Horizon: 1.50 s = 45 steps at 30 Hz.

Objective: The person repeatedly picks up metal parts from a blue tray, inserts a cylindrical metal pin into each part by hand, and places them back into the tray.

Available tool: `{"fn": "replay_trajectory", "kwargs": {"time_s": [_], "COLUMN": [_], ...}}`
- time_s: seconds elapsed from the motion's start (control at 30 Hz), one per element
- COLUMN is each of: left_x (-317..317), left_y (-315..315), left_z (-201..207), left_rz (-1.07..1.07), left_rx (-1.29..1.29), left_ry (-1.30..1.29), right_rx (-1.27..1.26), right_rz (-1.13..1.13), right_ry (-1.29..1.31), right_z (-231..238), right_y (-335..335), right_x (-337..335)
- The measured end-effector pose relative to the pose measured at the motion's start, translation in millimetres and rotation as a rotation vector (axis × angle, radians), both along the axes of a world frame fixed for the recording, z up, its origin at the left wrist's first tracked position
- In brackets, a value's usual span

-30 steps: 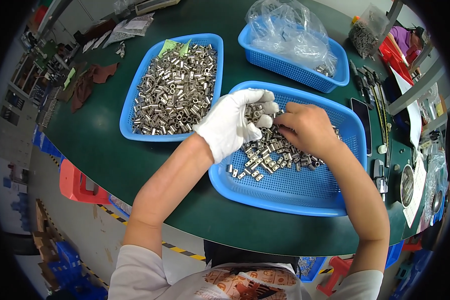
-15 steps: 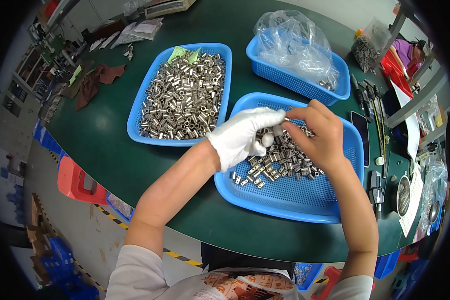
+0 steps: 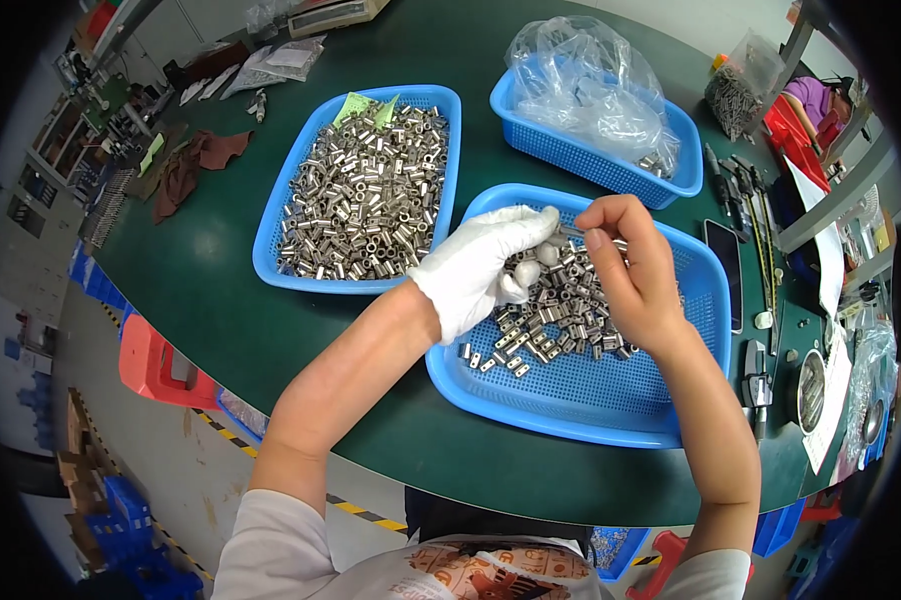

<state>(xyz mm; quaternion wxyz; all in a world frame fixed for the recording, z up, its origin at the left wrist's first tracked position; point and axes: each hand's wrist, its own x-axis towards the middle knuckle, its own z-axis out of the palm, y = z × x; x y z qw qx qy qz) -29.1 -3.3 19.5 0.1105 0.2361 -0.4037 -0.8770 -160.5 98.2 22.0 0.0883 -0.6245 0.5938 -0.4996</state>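
My left hand (image 3: 486,258), in a white glove, is closed with its thumb and fingertips pinched together over the near blue basket (image 3: 561,420). What sits in that pinch is mostly hidden. A thin grey pin-like piece (image 3: 572,231) spans the short gap to my right hand (image 3: 639,275). That hand is bare, with index finger and thumb closed around the piece's other end. Beneath both hands lies a heap of short, shiny metal sleeves (image 3: 556,325), some with small holes in their sides.
Left of the hands stands a blue basket (image 3: 269,235) full of similar metal sleeves (image 3: 366,195). Behind is another blue basket (image 3: 571,150) holding a clear plastic bag (image 3: 591,95). On the right lie a phone (image 3: 723,275), calipers (image 3: 758,385) and a metal bowl (image 3: 811,390).
My left fingertips have shifted slightly left and up, away from my right fingers. The thin grey piece now shows between the hands. Baskets and heaps stay put.
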Motion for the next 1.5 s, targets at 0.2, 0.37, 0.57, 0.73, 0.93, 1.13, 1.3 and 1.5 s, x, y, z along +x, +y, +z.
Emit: {"fn": "replay_trajectory", "kwargs": {"time_s": [0.2,0.37,0.57,0.73,0.93,1.13,1.3,1.5], "left_x": [1,2,3,2,3,0,0,2], "left_y": [-2,0,2,-1,-7,-5,-4,-3], "left_z": [-2,-1,2,-1,-1,0,-4,-6], "left_rz": [-0.006,0.001,-0.039,0.040,0.079,0.090,-0.055,-0.080], "left_rx": [-0.038,-0.065,-0.089,-0.021,0.186,0.170,0.151,0.058], "left_ry": [-0.009,-0.001,-0.010,0.023,0.062,0.044,0.003,0.016], "right_rx": [0.026,0.038,0.171,0.095,0.378,0.287,0.023,-0.003], "right_rz": [-0.018,-0.007,0.043,0.062,-0.025,0.029,-0.080,-0.053], "right_ry": [0.091,0.108,0.064,-0.178,0.628,0.700,0.177,0.176], "right_z": [2,6,1,14,-1,-7,3,1], "right_y": [2,4,2,7,4,-2,-1,-4], "right_x": [3,4,6,-13,-26,-28,-10,-4]}}
